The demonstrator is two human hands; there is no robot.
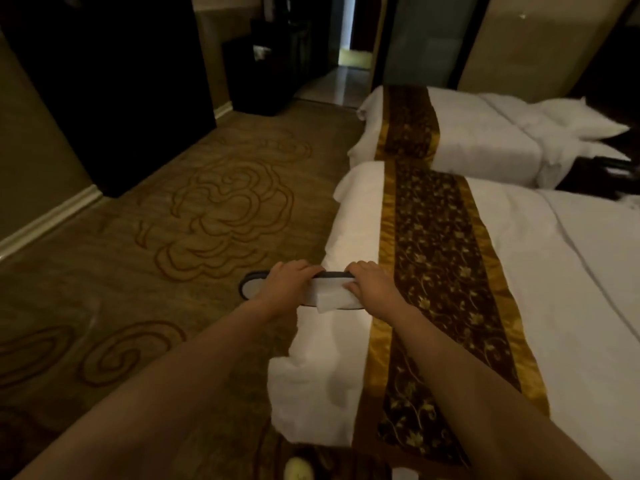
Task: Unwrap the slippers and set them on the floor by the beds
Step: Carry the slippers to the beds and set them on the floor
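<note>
A pair of flat white slippers [254, 285] with dark soles, stacked together, is held in the air just off the foot corner of the near bed [571, 306]. A white band or wrapper [334, 299] runs round their middle. My left hand [289, 284] grips the slippers near the left end, fingers curled over the top edge. My right hand [372, 289] grips the right end, its thumb on the white band. The right end of the slippers is hidden under my right hand.
The near bed has a brown-and-gold runner [440, 254]; a second bed [485, 140] lies beyond. Patterned carpet [207, 216] stretches to the left. Dark furniture [131, 81] stands along the left wall, with a doorway [349, 46] at the far end.
</note>
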